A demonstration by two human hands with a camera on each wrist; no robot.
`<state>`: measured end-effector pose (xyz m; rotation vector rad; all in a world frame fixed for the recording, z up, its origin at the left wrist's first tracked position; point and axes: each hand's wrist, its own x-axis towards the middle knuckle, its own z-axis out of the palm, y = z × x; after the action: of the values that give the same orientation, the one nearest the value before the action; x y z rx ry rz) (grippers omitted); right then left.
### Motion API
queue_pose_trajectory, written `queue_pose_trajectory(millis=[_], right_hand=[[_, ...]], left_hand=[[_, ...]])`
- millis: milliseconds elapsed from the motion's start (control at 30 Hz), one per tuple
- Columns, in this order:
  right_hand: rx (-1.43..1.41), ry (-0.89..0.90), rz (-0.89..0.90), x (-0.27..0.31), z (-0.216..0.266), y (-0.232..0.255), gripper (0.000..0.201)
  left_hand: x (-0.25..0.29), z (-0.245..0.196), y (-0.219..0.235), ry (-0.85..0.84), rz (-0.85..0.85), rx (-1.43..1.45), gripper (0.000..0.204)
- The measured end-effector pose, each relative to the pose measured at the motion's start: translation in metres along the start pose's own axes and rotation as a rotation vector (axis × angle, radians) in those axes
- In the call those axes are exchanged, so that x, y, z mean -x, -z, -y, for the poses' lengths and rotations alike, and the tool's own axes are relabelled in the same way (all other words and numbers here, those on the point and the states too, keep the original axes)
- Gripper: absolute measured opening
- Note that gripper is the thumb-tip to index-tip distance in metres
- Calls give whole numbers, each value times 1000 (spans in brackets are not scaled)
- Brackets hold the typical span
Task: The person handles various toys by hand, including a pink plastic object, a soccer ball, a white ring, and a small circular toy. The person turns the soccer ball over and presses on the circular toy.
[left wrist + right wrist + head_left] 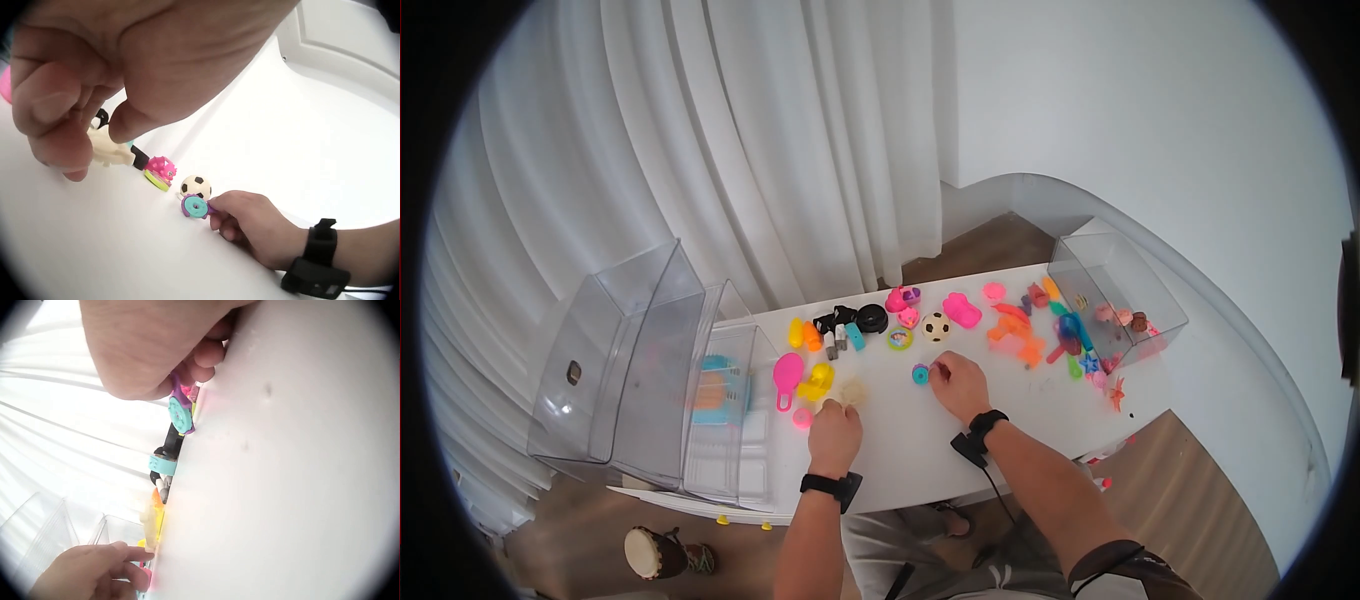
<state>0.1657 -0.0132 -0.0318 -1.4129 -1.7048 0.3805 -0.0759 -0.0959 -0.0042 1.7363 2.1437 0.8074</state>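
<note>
Between the thumb and fingers of the right hand (pixel 960 387) is a small purple and teal toy (pixel 920 374); in the left wrist view its round teal face (pixel 196 207) shows just in front of the soccer ball (pixel 196 187). The left hand (pixel 836 438) pinches a cream-coloured toy (pixel 109 147), which looks pale and blurred in the head view, beside the yellow toy (pixel 817 382). A pink round piece (pixel 802 418) lies left of the left hand. The right wrist view shows both held toys, the teal one (pixel 180 415) nearer that camera.
Colourful toys line the back of the white table (pixel 900 450), among them a pink paddle shape (pixel 788 376) and a black round piece (pixel 871 318). Clear bins (pixel 645 370) stand at the left, another clear box (pixel 1140 300) at the right. A drum (pixel 650 553) is on the floor.
</note>
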Motion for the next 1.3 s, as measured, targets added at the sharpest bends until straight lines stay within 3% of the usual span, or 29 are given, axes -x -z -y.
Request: queue_pose_trajectory(millis=[67, 167, 233, 433, 533, 667, 733, 867, 933, 1133, 1300], right_hand=[[4, -2, -3, -3, 2, 1, 15], [32, -7, 13, -2, -1, -1, 15], [22, 27, -16, -1, -1, -2, 16], [33, 30, 15, 0, -1, 1, 17], [38, 40, 14, 0, -1, 1, 18], [63, 58, 50, -3, -4, 1, 21], [84, 87, 81, -2, -4, 2, 23], [48, 97, 63, -1, -4, 5, 20], [-10, 67, 43, -2, -4, 6, 21], [-81, -33, -111, 2, -6, 11, 20], [-34, -12, -83, 16, -12, 34, 21]], left_hand=[[7, -15, 8, 77, 12, 7, 28], [21, -22, -1, -30, -22, -139, 37], [30, -25, -11, -195, -45, -227, 54], [2, -9, -46, -312, 12, -221, 72], [-17, -5, -44, -221, 84, -184, 72], [-16, -8, -41, -217, 22, -194, 76], [-10, -11, -41, -308, 22, -226, 80], [-13, -21, -45, -285, 71, -277, 80], [-19, -25, -49, -268, -1, -351, 77], [-52, -70, -68, -443, 45, -260, 72], [-73, -77, -96, -502, -4, -307, 61]])
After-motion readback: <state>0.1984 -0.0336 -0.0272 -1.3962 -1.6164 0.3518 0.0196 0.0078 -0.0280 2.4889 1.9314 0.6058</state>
